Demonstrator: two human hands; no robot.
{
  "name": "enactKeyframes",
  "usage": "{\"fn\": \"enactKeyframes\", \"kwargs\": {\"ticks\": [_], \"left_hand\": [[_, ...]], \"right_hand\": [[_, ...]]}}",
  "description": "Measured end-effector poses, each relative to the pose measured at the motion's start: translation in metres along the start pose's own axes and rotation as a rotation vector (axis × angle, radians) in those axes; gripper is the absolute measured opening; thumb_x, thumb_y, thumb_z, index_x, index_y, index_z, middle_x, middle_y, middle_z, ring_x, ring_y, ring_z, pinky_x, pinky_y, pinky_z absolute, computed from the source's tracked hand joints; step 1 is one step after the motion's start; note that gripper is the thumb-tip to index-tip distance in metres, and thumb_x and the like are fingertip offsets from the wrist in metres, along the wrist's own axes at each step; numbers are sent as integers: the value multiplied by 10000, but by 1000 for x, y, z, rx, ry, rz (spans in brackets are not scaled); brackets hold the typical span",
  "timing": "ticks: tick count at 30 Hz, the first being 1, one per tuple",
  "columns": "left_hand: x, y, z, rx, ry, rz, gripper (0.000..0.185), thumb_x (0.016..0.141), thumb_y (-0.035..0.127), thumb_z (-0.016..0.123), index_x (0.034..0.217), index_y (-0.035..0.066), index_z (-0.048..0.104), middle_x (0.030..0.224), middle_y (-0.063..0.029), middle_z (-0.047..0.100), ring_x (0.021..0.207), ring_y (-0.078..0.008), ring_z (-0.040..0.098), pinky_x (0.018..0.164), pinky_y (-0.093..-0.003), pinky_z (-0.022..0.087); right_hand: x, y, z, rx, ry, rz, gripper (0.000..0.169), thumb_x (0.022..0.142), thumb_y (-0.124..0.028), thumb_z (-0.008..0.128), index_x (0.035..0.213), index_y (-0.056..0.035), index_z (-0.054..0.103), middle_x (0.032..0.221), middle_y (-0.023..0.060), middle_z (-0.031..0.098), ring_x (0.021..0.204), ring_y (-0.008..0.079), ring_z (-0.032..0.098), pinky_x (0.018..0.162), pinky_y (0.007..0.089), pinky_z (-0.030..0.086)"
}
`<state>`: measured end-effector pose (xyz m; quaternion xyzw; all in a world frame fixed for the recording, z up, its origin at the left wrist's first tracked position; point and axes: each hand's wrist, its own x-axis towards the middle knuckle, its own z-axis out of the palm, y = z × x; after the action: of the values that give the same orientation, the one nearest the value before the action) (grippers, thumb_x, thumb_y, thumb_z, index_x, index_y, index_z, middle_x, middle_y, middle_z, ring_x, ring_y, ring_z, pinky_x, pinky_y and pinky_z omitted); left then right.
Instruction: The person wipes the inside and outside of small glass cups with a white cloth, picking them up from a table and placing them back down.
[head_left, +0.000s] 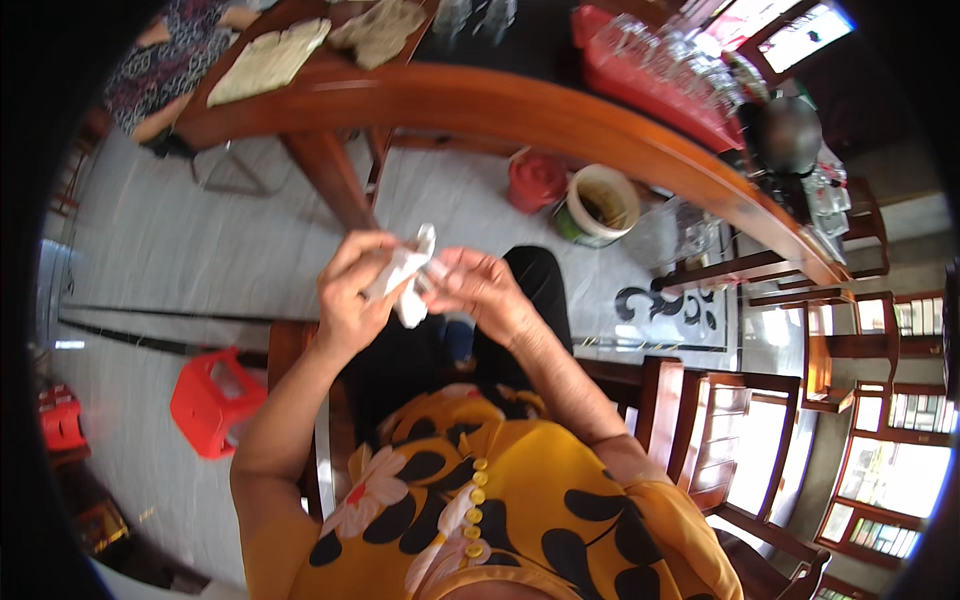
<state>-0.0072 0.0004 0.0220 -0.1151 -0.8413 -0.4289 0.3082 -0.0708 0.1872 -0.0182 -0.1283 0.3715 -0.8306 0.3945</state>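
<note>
My left hand (356, 289) grips a crumpled white cloth or tissue (405, 271) in front of my lap. On the other side, my right hand (480, 289) has its fingers closed around a small clear glass (435, 271), which touches the white material. The glass is blurred and partly covered by my fingers, so its full shape is hidden. Both hands are raised close together above my black trousers, short of the wooden table's curved edge (450, 94).
A red tray (652, 97) bears clear glasses, with cloths (270, 60) farther left on the table. Below stand a red bucket (536, 180) and a white bucket (600, 206) holding murky contents. A red plastic stool (214, 405) is at left; another person sits at upper left.
</note>
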Motion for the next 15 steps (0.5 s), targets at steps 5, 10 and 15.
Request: {"fn": "enactKeyframes", "kwargs": {"ticks": [5, 10, 15], "left_hand": [[0, -11, 4, -80, -48, 8, 229, 702, -65, 730, 904, -49, 623, 938, -117, 624, 820, -224, 634, 717, -302, 503], [-6, -12, 7, -207, 45, -112, 166, 798, 23, 694, 923, -50, 612, 903, -85, 600, 796, -167, 586, 706, -269, 465], [-7, -20, 9, -212, 104, -226, 127, 853, 46, 663, 934, -44, 626, 896, -63, 591, 753, -121, 559, 660, -253, 445]], "right_hand": [[-2, -12, 2, -202, -115, 60, 361, 857, -147, 674, 1164, 15, 578, 966, 85, 666, 873, 168, 660, 803, 313, 558], [1, -12, 2, -195, -110, 57, 309, 828, -98, 680, 1101, 18, 593, 953, 86, 664, 865, 184, 667, 807, 306, 556], [9, -48, -5, -326, 90, -344, 250, 817, -43, 677, 1049, -13, 588, 976, 94, 662, 934, 190, 650, 865, 338, 522]]}}
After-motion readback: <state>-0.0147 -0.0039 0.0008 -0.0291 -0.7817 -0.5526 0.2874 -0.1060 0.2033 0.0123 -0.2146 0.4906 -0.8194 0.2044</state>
